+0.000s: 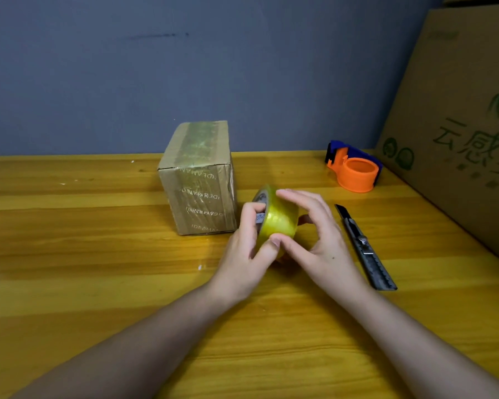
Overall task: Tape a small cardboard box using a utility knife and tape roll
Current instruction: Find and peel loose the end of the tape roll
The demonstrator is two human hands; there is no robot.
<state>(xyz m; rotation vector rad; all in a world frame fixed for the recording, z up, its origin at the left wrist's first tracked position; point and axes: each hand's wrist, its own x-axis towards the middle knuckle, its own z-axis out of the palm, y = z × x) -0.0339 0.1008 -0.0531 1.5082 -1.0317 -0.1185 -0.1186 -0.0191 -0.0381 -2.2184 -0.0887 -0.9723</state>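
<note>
A small cardboard box stands upright on the wooden table, with glossy tape over its top and front. Just right of it, both my hands hold a yellowish clear tape roll on edge above the table. My left hand grips the roll's left side, fingers in its core and thumb on the tape face. My right hand cups the roll from the right, index finger on top and thumb at the front. A grey utility knife lies to the right of my right hand, blade end pointing away.
An orange and blue tape dispenser sits at the back right of the table. A large printed cardboard carton leans along the right edge. A grey wall closes off the back.
</note>
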